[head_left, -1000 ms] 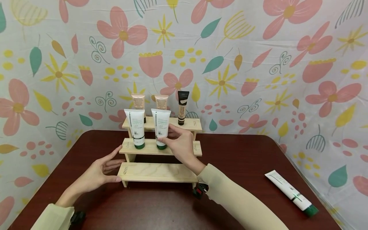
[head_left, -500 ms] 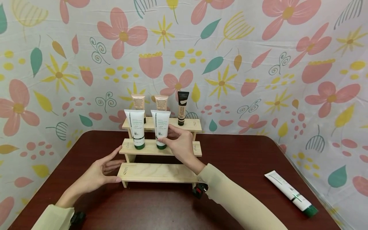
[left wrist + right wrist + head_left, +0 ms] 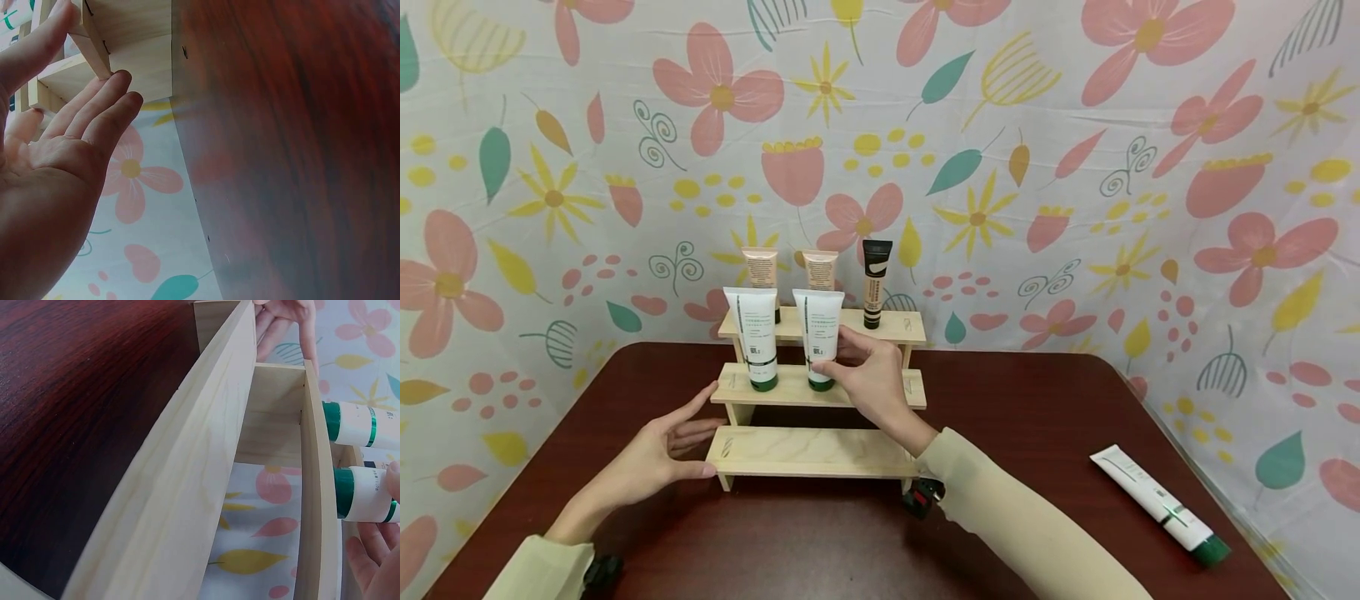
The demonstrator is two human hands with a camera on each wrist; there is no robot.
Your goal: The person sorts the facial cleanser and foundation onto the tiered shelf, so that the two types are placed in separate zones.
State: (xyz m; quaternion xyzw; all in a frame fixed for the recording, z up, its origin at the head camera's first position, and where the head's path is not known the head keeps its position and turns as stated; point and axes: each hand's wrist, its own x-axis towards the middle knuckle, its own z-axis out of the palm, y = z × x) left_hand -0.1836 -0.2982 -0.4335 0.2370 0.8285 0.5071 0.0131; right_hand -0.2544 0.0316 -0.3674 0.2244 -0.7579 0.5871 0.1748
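Note:
A three-step wooden display rack (image 3: pixel 808 450) stands on the table. On its middle step my right hand (image 3: pixel 874 375) pinches a white tube with a green cap (image 3: pixel 822 333), thumb in front and fingers behind; the tube stands upright, cap down. A matching white tube (image 3: pixel 754 333) stands to its left. In the right wrist view the held tube's green cap (image 3: pixel 344 492) meets the step's edge. My left hand (image 3: pixel 651 454) rests at the rack's left end, fingers extended; in the left wrist view its fingertips (image 3: pixel 119 81) touch the wooden side.
Two peach tubes (image 3: pixel 762 268) and a slimmer black-topped tube (image 3: pixel 874 283) stand on the top step. Another white tube with a green cap (image 3: pixel 1157 500) lies on the dark red table (image 3: pixel 1015 417) at the right. A floral cloth (image 3: pixel 1075 167) hangs behind the table.

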